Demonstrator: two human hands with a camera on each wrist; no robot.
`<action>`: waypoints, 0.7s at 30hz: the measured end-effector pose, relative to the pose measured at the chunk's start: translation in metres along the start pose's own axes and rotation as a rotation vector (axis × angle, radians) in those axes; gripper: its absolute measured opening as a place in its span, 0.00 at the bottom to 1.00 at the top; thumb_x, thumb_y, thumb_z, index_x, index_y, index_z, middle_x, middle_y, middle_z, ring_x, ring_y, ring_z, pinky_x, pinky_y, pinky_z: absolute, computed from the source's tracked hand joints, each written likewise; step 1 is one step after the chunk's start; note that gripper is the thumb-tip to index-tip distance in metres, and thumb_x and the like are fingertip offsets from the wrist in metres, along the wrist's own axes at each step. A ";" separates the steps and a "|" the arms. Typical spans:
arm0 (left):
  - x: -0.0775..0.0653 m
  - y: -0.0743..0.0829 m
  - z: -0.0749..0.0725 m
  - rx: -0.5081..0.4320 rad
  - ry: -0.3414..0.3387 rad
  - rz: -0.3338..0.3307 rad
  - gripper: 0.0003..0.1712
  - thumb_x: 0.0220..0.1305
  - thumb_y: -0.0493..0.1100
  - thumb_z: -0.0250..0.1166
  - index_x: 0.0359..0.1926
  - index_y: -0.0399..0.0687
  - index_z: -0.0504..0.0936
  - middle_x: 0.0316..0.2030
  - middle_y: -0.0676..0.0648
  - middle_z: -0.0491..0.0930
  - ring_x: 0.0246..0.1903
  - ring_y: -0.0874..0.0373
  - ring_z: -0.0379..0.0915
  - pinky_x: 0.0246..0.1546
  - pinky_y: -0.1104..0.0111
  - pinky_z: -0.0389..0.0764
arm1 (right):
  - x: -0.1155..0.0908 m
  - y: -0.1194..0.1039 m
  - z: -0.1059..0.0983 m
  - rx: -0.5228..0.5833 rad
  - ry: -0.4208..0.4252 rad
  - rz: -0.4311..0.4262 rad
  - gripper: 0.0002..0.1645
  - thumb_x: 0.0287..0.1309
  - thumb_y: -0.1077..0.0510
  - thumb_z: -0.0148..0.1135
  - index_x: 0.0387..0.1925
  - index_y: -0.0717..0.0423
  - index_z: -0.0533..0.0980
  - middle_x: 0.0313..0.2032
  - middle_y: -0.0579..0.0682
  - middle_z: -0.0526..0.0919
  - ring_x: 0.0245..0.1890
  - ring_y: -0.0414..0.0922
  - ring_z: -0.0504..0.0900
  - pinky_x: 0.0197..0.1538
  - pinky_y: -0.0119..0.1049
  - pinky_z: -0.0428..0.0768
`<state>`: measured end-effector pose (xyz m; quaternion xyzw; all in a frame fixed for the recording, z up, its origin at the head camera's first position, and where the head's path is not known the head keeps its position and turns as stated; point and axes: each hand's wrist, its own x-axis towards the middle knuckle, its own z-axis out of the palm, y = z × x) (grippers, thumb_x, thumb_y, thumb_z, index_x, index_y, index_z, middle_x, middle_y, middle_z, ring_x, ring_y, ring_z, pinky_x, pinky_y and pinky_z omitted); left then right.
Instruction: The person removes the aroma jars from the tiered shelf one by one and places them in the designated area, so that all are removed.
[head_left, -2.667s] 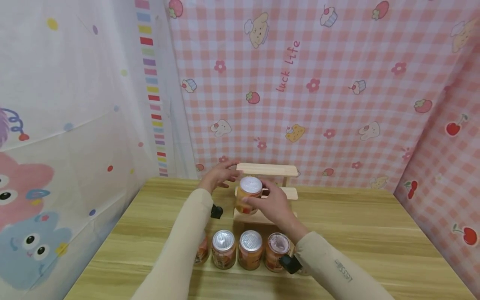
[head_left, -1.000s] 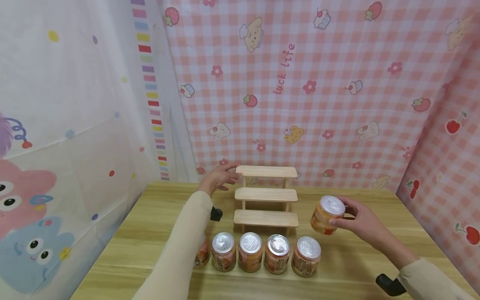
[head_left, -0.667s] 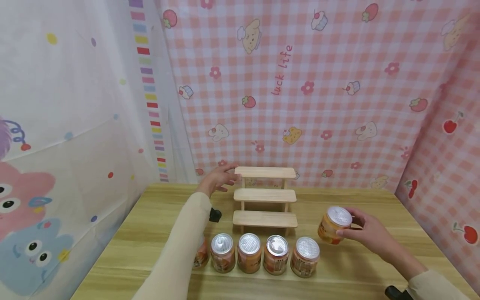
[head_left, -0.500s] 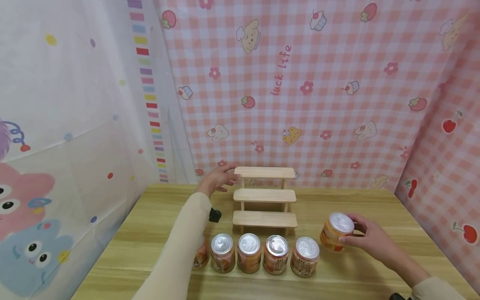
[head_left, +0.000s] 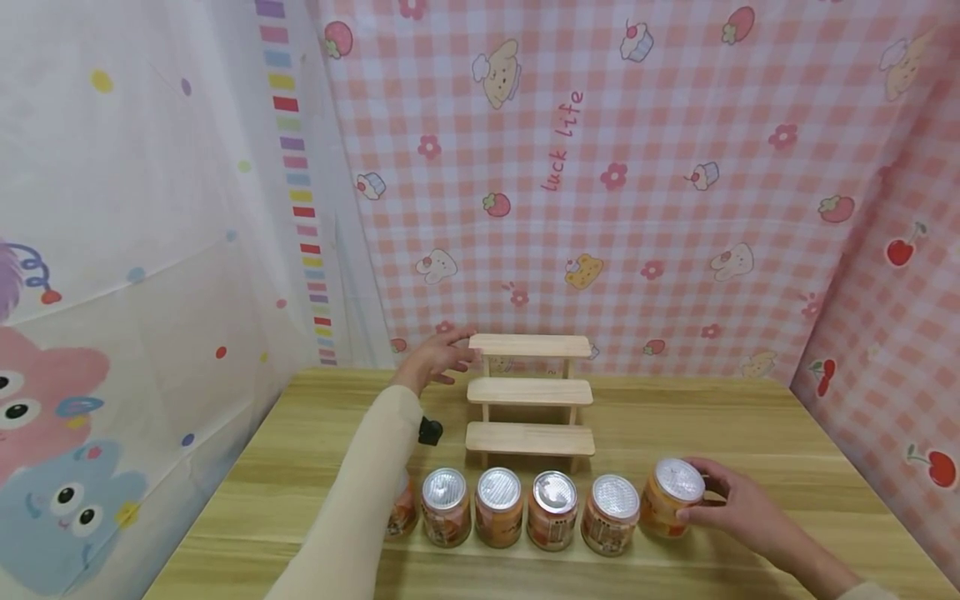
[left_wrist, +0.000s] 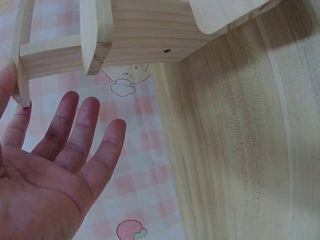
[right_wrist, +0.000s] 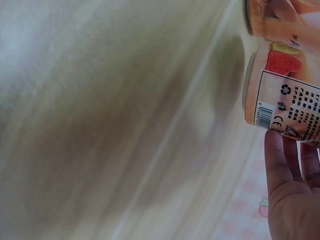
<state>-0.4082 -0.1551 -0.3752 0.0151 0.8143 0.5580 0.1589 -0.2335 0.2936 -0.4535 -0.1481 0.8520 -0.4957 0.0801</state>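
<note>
My right hand [head_left: 738, 508] grips a can [head_left: 666, 510] with an orange fruit label and a silver lid, thumb on the near side and fingers behind. The can is close over the table at the right end of a row, beside another can [head_left: 611, 515]. In the right wrist view the fingers lie along the held can's barcode side [right_wrist: 295, 107]. My left hand [head_left: 438, 358] is at the left end of a three-step wooden stand [head_left: 528, 392]. Its thumb and one fingertip touch the top board's end, while the other fingers [left_wrist: 82, 130] spread straight, holding nothing.
Several similar cans [head_left: 498, 508] stand in a row in front of the stand; the leftmost can [head_left: 402, 508] is partly behind my left sleeve. The wooden tabletop [head_left: 712, 417] runs back to a pink checked cloth [head_left: 675, 250], with a white printed cloth [head_left: 150, 208] on the left.
My right hand has carried the can from in front of the stand to the right, then down and towards me beside the row. My left hand stays at the stand's top board.
</note>
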 end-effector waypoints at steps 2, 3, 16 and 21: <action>0.001 0.000 0.000 -0.008 -0.004 -0.003 0.37 0.70 0.48 0.62 0.76 0.57 0.60 0.64 0.41 0.72 0.63 0.41 0.67 0.61 0.44 0.70 | -0.002 0.001 0.003 -0.002 0.000 0.008 0.42 0.56 0.57 0.73 0.67 0.68 0.64 0.59 0.64 0.75 0.59 0.61 0.74 0.48 0.36 0.82; 0.001 0.001 0.001 -0.007 -0.006 -0.003 0.37 0.70 0.48 0.63 0.76 0.57 0.60 0.64 0.41 0.72 0.63 0.41 0.67 0.61 0.44 0.70 | -0.003 0.001 0.004 -0.002 0.004 0.012 0.42 0.56 0.57 0.73 0.66 0.68 0.65 0.59 0.64 0.75 0.58 0.56 0.76 0.48 0.34 0.81; 0.002 0.003 0.004 -0.013 -0.014 -0.007 0.37 0.70 0.48 0.63 0.76 0.57 0.60 0.63 0.40 0.73 0.64 0.41 0.66 0.61 0.44 0.69 | -0.009 0.010 0.014 0.004 -0.014 -0.003 0.43 0.55 0.59 0.73 0.66 0.73 0.63 0.58 0.67 0.75 0.55 0.56 0.78 0.47 0.30 0.79; 0.002 0.004 0.002 0.027 -0.013 0.015 0.37 0.71 0.49 0.62 0.76 0.57 0.60 0.65 0.40 0.71 0.64 0.41 0.66 0.61 0.44 0.69 | -0.009 0.008 0.013 0.012 -0.031 -0.067 0.42 0.57 0.61 0.71 0.66 0.75 0.61 0.59 0.70 0.72 0.52 0.31 0.75 0.48 0.30 0.80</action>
